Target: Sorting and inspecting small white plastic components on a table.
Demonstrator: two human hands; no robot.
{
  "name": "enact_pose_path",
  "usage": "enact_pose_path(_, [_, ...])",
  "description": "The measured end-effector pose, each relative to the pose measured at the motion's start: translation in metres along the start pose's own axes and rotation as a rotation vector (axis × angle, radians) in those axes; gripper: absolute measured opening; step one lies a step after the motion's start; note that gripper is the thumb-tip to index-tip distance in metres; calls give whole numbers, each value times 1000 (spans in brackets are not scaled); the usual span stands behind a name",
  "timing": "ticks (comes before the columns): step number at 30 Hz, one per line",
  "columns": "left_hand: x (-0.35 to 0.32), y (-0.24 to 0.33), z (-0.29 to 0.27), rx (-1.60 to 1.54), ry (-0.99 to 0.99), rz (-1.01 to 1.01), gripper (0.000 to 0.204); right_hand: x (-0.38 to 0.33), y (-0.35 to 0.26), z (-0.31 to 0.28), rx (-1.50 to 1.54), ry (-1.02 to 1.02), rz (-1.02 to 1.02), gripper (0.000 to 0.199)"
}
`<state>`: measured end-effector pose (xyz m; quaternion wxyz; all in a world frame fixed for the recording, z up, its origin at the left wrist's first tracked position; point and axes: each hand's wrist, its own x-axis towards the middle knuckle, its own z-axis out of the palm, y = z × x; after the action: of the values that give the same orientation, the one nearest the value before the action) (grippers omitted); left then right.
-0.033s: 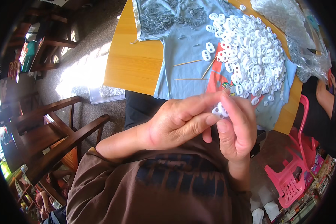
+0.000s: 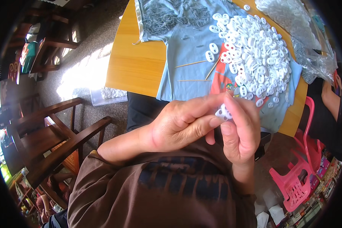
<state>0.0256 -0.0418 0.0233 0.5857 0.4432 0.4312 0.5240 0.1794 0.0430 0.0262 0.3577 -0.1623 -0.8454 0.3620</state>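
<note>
Centre right of the frame: left hand [image 2: 182, 125] and right hand [image 2: 241, 131], brought together over the lap, both pinching one small white plastic piece [image 2: 223, 113] between fingertips; each hand closed on it. The piece has two round holes and matches the loose stock on the table.

Compared with the other picture (taken at the same instant), nothing differs: hands, piece and table stock stand alike.

Upper centre: round wooden table [image 2: 135, 66], its near edge curving from upper left down to right of centre. A light blue T-shirt [image 2: 178, 45] lies spread on it as a work cloth, hem reaching the table's near edge just above the hands.

Upper right, on the shirt: heap of white plastic pieces [image 2: 258, 53], with two strays [image 2: 212, 51] lying apart at its left side. Three thin wooden sticks [image 2: 191, 64] rest on the shirt left of the heap.

Far upper right: clear plastic bag [image 2: 315, 60] holding grey contents, touching the heap's right side.

Right edge: another person's forearm [image 2: 330, 98], near the table rim.

Lower right: pink plastic chair [image 2: 298, 171] on the floor, close beside the right forearm.

Left and lower left: dark wooden armchairs [image 2: 60, 133], near the left elbow.

Left of centre: sunlit floor [image 2: 83, 76] with a clear plastic box [image 2: 108, 95] of white items by the table's edge (open room lies mainly here, between table and armchairs).

Bottom: brown shirt [image 2: 159, 190] of the wearer.
</note>
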Motion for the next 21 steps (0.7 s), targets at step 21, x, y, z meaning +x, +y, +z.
enact_pose_path(21, [-2, -1, 0, -383, -18, -139, 45, -4, -3, -1, 93, -76, 80, 38])
